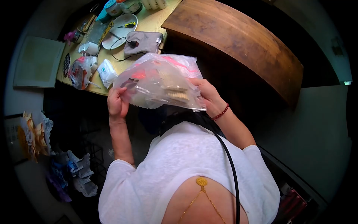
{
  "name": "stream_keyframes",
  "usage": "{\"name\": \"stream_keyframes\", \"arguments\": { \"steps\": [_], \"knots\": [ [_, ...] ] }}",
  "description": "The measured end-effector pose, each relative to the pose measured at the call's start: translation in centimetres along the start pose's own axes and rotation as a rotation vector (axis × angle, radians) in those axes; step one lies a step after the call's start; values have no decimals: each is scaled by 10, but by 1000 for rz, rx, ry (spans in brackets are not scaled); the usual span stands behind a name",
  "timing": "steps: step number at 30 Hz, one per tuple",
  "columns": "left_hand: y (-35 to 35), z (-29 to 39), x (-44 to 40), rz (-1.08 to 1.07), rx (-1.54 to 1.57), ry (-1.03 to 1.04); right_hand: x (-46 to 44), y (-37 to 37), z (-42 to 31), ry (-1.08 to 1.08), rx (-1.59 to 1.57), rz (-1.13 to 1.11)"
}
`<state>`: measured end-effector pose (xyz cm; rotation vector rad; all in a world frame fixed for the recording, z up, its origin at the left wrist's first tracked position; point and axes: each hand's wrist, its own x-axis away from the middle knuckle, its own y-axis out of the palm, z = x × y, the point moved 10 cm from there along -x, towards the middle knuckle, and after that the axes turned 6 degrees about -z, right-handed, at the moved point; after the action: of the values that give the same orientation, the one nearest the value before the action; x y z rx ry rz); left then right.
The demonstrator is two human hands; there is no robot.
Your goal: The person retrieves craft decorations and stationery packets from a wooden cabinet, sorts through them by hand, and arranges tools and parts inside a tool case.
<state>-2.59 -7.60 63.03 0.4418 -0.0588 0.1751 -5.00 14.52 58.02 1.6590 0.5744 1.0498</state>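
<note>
Though translucent, bag (pixel 154 84) (in closed hands (pixel 118 103) (pixel 210 97))

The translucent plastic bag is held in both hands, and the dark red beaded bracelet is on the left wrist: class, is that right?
Not quite: the wrist is wrong. In the head view, the dark red beaded bracelet is on the wrist of the right hand. The translucent plastic bag is indeed held in both that hand and the left hand.

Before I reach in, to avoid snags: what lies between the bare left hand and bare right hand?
The head view shows a whitish translucent plastic bag held between the left hand and right hand.
</note>
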Motion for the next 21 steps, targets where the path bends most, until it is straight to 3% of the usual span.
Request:
{"name": "stream_keyframes", "arguments": {
  "steps": [4, 6, 9, 12, 13, 15, 17, 21],
  "knots": [
    [-37, -23, -7, -92, 82, -104, -20, -20, 23, -104, -3, 8],
    [-49, -27, -8, -140, 2, -107, -33, -42, 46, -39, -141, 68],
    [-70, -46, -6, -217, 355, -245, -36, -55, 56, -99, -81, 139],
    [-44, -33, -11, -363, 602, -377, -30, -55, 52, -159, -7, 120],
    [-61, -53, -19, -276, 702, -493, -19, -44, 47, -190, 45, 141],
    [-59, -98, -31, -380, 723, -741, -13, -36, 42, -247, 157, 170],
    [-18, -103, -25, -490, 798, -811, -8, -38, 34, -273, 268, 183],
    [-6, -116, -21, -490, 680, -884, 1, -38, 26, -328, 334, 226]
  ]
}}
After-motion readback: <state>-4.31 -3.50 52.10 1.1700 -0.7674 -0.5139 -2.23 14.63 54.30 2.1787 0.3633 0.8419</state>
